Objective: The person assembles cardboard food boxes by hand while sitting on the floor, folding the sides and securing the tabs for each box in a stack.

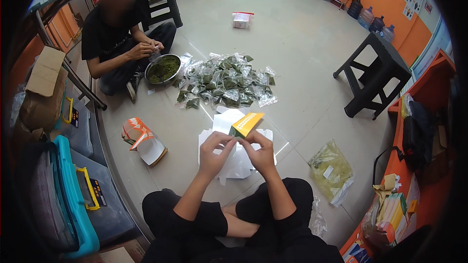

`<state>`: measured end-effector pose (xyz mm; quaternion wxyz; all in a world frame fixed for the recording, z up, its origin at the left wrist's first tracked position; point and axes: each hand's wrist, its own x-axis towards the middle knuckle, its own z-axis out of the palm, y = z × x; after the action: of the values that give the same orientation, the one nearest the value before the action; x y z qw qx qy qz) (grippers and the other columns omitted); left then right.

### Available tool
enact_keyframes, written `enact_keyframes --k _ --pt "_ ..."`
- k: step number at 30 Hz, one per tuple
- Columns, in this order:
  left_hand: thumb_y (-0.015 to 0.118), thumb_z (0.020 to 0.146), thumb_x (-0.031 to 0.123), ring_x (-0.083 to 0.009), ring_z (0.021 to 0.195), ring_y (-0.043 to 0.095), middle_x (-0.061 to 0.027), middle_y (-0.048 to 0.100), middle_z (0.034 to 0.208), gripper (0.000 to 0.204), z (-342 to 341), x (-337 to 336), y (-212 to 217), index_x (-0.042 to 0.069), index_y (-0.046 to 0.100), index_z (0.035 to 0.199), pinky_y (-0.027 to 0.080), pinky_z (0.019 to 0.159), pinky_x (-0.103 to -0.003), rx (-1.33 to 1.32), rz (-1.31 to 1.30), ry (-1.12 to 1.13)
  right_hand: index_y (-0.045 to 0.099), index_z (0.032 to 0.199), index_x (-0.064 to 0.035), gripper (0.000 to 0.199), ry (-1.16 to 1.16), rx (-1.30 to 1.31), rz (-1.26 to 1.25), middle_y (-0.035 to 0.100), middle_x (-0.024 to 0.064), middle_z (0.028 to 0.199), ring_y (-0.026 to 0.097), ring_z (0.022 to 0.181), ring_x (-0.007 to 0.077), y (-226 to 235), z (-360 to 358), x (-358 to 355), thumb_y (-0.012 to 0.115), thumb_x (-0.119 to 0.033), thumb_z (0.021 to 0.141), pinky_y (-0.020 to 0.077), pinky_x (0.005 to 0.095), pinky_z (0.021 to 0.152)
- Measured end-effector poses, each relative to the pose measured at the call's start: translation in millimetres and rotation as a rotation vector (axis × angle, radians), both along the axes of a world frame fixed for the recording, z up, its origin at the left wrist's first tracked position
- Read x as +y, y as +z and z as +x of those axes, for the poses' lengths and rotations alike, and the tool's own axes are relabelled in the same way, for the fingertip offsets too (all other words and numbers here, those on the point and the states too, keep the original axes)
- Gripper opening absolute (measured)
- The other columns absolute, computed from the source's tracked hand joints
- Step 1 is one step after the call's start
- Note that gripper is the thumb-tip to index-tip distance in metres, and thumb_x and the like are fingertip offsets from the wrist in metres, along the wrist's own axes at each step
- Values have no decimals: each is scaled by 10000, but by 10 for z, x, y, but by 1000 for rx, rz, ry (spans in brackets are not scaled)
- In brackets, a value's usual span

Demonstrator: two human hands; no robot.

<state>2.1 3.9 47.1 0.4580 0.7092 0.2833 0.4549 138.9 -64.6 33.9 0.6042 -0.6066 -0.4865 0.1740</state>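
Between my two hands is a small yellow and green card carton (247, 123), tilted up to the right. My left hand (213, 152) pinches its lower end from the left. From the other side my right hand (259, 154) grips the same end, its fingertips almost meeting the left ones. Under them, white card pieces (235, 165) lie overlapping on the floor. Just beyond is a wide heap of small clear bags (226, 84) with green contents. A metal bowl (179, 73) of crumbled green material stands at the heap's left edge.
A seated co-worker (114, 39) handles a small clear bag by the bowl. An open orange and white box (152, 149) stands at left, a yellowish plastic bag (332, 173) lies at right. Black stool (385, 65), orange shelf (397, 136) and lidded storage boxes (109, 204) flank the floor.
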Motion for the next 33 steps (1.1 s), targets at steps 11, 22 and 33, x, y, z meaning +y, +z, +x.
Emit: enact_keyframes --k 11,22,33 --pt "673 799 63 -105 741 599 -42 613 806 65 -141 100 122 17 681 844 486 618 -218 89 21 -18 636 828 34 77 59 61 66 635 77 790 612 703 122 -7 -80 15 676 -10 779 462 226 649" --pt "708 757 54 -126 726 596 -53 623 779 84 -152 108 118 25 696 835 476 621 -235 122 22 -102 614 820 20 60 112 214 41 623 64 815 631 749 124 -74 -48 -2 660 -8 793 480 232 677" --pt "684 758 44 -135 707 596 -65 632 776 114 -287 162 255 47 712 869 466 605 -238 228 91 -168 611 793 22 78 91 31 22 625 82 747 610 705 142 70 -105 -66 675 -3 757 452 244 663"
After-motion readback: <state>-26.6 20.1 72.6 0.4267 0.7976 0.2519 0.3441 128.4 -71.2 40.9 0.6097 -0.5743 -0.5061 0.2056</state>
